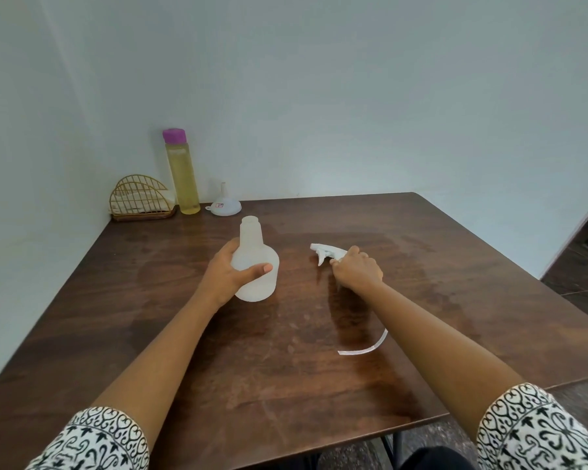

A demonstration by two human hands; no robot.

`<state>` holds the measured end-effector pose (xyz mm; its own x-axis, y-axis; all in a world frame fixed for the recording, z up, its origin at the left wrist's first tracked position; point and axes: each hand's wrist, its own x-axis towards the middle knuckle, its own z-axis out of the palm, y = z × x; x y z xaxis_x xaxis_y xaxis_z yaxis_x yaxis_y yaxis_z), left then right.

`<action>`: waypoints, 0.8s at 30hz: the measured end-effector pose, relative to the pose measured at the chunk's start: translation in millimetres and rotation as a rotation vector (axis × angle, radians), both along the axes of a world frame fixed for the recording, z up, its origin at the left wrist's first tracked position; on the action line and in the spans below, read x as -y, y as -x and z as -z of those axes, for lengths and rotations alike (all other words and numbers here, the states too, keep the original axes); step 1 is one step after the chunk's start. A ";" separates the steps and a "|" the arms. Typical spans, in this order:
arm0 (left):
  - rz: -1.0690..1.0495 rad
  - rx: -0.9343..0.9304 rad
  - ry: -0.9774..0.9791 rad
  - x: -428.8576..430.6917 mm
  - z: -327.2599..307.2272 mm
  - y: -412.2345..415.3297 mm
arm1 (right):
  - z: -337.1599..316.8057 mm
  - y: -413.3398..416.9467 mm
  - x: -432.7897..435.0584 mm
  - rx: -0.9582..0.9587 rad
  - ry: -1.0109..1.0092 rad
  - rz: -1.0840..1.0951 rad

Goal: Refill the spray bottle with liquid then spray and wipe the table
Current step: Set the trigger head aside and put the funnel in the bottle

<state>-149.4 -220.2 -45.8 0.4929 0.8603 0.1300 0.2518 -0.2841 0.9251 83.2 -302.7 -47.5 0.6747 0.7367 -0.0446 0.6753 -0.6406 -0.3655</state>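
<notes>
A translucent white spray bottle stands upright on the brown table, its neck uncapped. My left hand grips its body from the left. The white spray head lies on the table to the right, and my right hand is closed around its collar. Its thin dip tube curves along the tabletop under my right forearm. A tall bottle of yellow liquid with a purple cap stands at the back left, with a small white funnel upside down beside it.
A gold wire holder with white cloths or napkins sits in the back left corner against the wall. The table's right edge drops to a dark floor. Faint damp marks show on the tabletop.
</notes>
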 end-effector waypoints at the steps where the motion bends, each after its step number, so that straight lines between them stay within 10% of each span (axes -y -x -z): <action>1: -0.006 0.005 -0.003 0.6 0.6 0.6 | -3.1 0.3 -2.2 0.025 0.026 -0.001; 8: -0.014 0.029 -0.014 -0.7 7.5 2.7 | -38.0 16.3 -38.0 0.307 0.003 -0.103; 24: -0.175 0.030 -0.155 -12.4 20.5 -0.4 | -32.8 42.8 -254.8 -0.307 -0.200 -0.469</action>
<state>-149.1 -207.9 -66.3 0.3320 0.9008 0.2798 0.2824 -0.3779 0.8817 40.4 -47.9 -14.7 0.2536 0.9672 -0.0160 0.7140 -0.1983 -0.6715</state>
